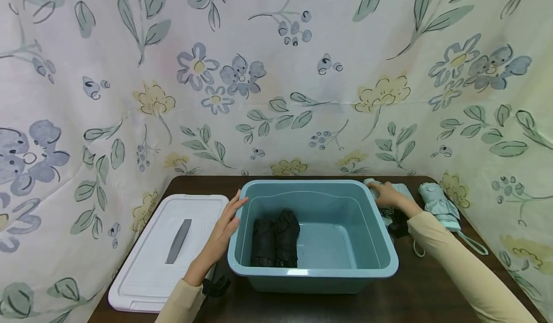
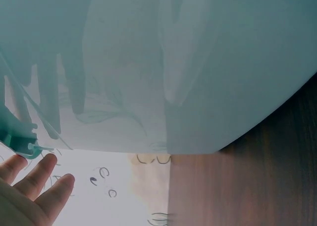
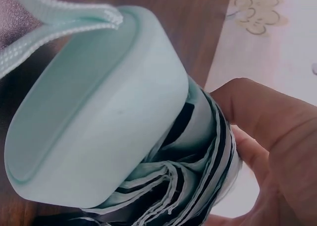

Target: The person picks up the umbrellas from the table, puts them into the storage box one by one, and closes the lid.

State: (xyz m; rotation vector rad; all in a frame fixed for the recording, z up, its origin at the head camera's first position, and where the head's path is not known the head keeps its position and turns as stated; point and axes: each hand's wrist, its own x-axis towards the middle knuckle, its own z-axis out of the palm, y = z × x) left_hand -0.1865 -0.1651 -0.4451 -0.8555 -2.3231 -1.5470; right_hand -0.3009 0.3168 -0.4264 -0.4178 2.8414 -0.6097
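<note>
A blue-green plastic storage bin stands in the middle of the table, with two black folded umbrellas lying side by side in its left part. My left hand rests against the bin's left rim with fingers extended; its fingertips show beside the bin wall in the left wrist view. Beyond the bin's right side, my right hand grips a mint folded umbrella with dark-edged fabric. Its wide pale handle and wrist strap face the right wrist camera. The bin partly hides this umbrella in the head view.
A white lid with a grey handle lies at the table's left. Another mint folded umbrella with a strap lies near the right edge. A floral curtain hangs behind the dark wooden table.
</note>
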